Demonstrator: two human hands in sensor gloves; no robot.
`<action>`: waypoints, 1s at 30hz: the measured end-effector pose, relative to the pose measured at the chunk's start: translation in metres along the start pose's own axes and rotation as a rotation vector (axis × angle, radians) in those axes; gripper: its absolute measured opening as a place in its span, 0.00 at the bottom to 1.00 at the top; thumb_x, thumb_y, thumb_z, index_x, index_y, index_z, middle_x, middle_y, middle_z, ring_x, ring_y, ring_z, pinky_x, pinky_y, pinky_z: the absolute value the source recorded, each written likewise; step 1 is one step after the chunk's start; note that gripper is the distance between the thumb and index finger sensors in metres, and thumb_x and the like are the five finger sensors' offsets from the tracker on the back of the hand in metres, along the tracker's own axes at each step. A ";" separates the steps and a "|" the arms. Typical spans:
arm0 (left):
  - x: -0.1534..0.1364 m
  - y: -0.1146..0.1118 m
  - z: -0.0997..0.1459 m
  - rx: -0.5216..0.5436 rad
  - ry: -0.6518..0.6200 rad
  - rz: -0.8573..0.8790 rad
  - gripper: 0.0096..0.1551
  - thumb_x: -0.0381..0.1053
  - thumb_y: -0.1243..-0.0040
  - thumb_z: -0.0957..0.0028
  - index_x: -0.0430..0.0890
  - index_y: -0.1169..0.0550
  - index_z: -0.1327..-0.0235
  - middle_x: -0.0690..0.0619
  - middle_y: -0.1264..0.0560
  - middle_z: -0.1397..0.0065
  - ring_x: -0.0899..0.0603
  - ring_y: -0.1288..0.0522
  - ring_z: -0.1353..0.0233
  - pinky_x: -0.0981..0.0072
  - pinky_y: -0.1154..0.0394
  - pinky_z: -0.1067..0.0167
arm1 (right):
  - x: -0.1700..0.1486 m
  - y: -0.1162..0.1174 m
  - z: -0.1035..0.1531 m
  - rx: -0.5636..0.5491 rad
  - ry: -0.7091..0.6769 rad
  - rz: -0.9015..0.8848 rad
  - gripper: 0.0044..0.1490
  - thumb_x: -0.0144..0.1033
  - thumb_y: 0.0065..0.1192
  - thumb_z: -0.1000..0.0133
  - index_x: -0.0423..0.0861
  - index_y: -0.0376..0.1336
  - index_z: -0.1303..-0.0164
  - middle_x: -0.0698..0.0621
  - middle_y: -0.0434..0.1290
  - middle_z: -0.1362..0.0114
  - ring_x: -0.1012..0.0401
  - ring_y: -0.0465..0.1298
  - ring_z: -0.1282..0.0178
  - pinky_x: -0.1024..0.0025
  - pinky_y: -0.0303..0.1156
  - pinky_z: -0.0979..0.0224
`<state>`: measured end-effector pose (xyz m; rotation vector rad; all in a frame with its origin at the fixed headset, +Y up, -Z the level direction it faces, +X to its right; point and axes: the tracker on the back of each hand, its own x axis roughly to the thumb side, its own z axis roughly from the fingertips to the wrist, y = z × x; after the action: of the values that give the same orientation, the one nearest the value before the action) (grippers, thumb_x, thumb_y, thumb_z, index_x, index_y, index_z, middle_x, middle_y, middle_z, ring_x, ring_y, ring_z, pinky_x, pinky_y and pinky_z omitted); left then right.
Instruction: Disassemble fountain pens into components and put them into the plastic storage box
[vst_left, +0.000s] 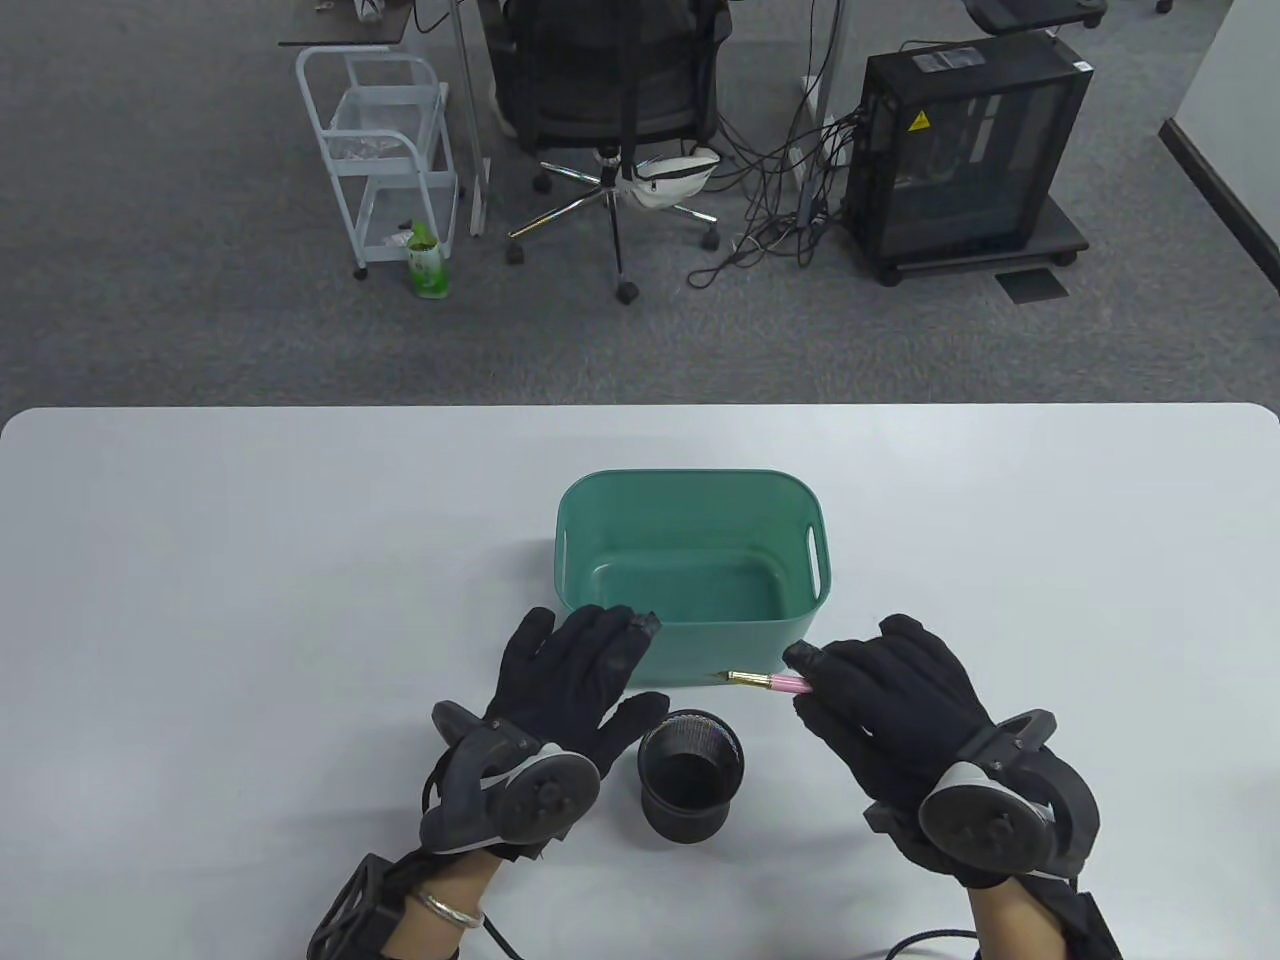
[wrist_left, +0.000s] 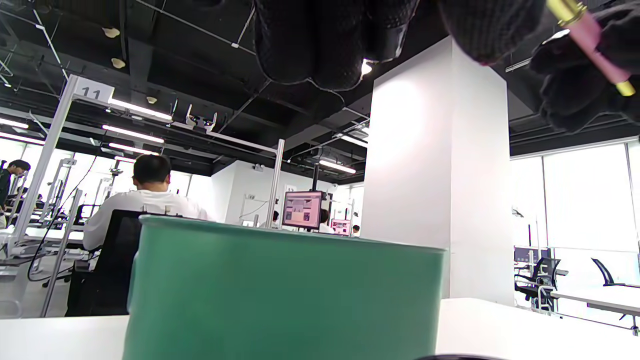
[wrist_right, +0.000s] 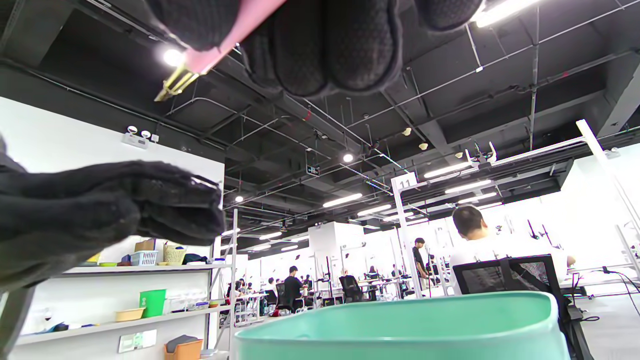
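Right hand (vst_left: 905, 715) grip pinching pink pen (vst_left: 770, 682) beside green box (vst_left: 690, 640)

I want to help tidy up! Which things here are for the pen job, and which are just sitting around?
For the job:
pink pen, held in the right hand
green storage box
left hand

Just sitting around:
black pen cup
office chair
white cart
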<state>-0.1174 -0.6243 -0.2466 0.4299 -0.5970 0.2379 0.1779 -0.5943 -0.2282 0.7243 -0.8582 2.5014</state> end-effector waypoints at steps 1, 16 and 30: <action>0.001 0.001 0.001 0.002 -0.009 -0.001 0.40 0.65 0.47 0.31 0.44 0.32 0.12 0.44 0.27 0.14 0.36 0.31 0.17 0.33 0.46 0.17 | 0.000 0.001 0.000 0.003 -0.001 0.001 0.28 0.54 0.56 0.38 0.55 0.72 0.33 0.56 0.75 0.35 0.62 0.76 0.37 0.50 0.61 0.16; 0.019 0.024 0.011 0.141 -0.106 -0.001 0.41 0.66 0.48 0.32 0.45 0.33 0.11 0.43 0.29 0.13 0.36 0.32 0.16 0.34 0.47 0.16 | 0.004 0.007 0.000 0.035 -0.013 0.022 0.28 0.54 0.56 0.38 0.55 0.71 0.32 0.57 0.75 0.34 0.62 0.76 0.36 0.50 0.61 0.16; 0.027 0.010 0.010 0.150 -0.187 -0.026 0.38 0.65 0.47 0.32 0.46 0.30 0.15 0.45 0.26 0.16 0.38 0.30 0.18 0.35 0.45 0.17 | 0.018 0.017 -0.001 0.080 -0.065 0.010 0.28 0.54 0.56 0.38 0.56 0.71 0.32 0.57 0.75 0.34 0.62 0.76 0.35 0.50 0.61 0.16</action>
<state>-0.1039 -0.6171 -0.2199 0.6088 -0.7589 0.2202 0.1549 -0.6033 -0.2261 0.8337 -0.7888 2.5466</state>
